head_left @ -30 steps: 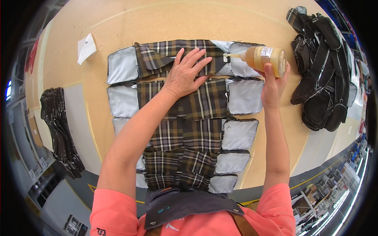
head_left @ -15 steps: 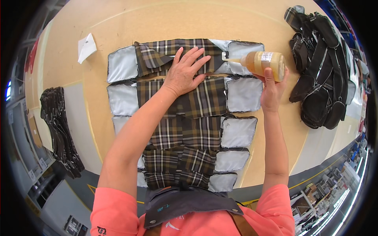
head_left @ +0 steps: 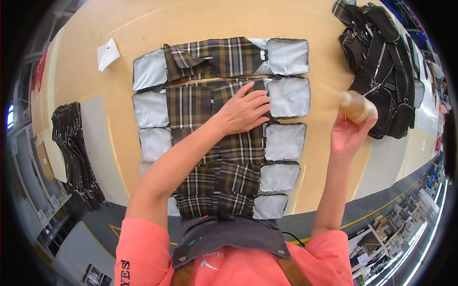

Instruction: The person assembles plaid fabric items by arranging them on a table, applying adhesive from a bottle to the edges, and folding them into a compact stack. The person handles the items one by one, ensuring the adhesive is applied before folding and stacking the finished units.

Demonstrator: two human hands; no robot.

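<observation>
Several plaid fabric pieces lie in rows on the table, with pale blue lining pockets at their ends. My left hand (head_left: pixel 244 110) rests on the second plaid piece (head_left: pixel 189 107), its fingers stretched toward the right-hand lining pocket (head_left: pixel 289 98). Off to the right, my right hand (head_left: pixel 349 137) is wrapped round a squeeze bottle (head_left: pixel 357 107) of amber liquid, held above the table and blurred by motion. Its thin nozzle tilts up and left, away from the cloth. On the farthest plaid piece (head_left: pixel 229 56), a white patch (head_left: pixel 263 55) shows near the right lining pocket; its left flap is folded over.
A heap of dark sewn pieces (head_left: pixel 386 71) lies at the table's right. On the left edge hangs a stack of dark strips (head_left: pixel 74 152). A folded white paper (head_left: pixel 108 54) lies far left on the tan tabletop (head_left: pixel 119 119).
My left hand has moved from the farthest piece to the second one. My right hand has carried the bottle right and nearer, away from the farthest piece. The whole view has shifted slightly.
</observation>
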